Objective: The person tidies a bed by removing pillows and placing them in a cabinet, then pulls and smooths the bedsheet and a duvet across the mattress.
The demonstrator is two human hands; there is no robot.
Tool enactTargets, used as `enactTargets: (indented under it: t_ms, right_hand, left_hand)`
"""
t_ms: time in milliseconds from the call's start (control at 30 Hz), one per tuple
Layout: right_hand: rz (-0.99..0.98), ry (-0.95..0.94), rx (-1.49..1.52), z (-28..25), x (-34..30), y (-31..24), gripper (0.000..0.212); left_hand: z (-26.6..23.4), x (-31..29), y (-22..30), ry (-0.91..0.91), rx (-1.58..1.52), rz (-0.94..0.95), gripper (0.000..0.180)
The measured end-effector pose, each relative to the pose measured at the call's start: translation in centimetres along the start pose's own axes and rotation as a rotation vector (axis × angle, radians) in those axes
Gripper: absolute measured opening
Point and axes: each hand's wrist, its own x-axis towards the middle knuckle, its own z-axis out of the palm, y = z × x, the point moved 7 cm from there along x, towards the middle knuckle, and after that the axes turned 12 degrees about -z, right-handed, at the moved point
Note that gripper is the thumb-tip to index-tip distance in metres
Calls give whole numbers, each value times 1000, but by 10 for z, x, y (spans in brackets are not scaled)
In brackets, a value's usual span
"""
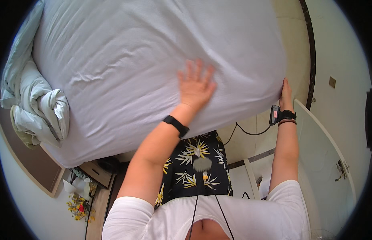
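Observation:
A white fitted sheet (126, 88) covers the mattress in front of me, with wrinkles running across its left and middle parts. My left hand (197, 86) lies over the sheet near the bed's close edge, palm down with the fingers spread; it is slightly blurred and holds nothing. At the bed's right corner, my right hand (286, 96) rests against the side of the sheet-covered mattress. Its fingers point forward and are partly hidden behind the corner, so whether they grip the cloth does not show.
A bunched pale quilt (42, 104) lies at the bed's left edge. A wooden nightstand (96, 174) and yellow-red flowers (80, 208) stand at lower left. To the right is a glass-like door panel (326, 156) with a handle. A black cable (252, 133) hangs from my right wrist device.

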Motion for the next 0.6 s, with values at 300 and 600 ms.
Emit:
enactTargets:
  t_ms: [300, 600]
  right_hand:
    - [-517, -12, -870, -8, 4, -57, 22]
    - [-452, -147, -1123, -5, 20, -42, 20]
  left_hand:
    - [-9, -45, 32, -109, -144, 423, 56]
    - [-94, 153, -84, 435, -52, -309, 64]
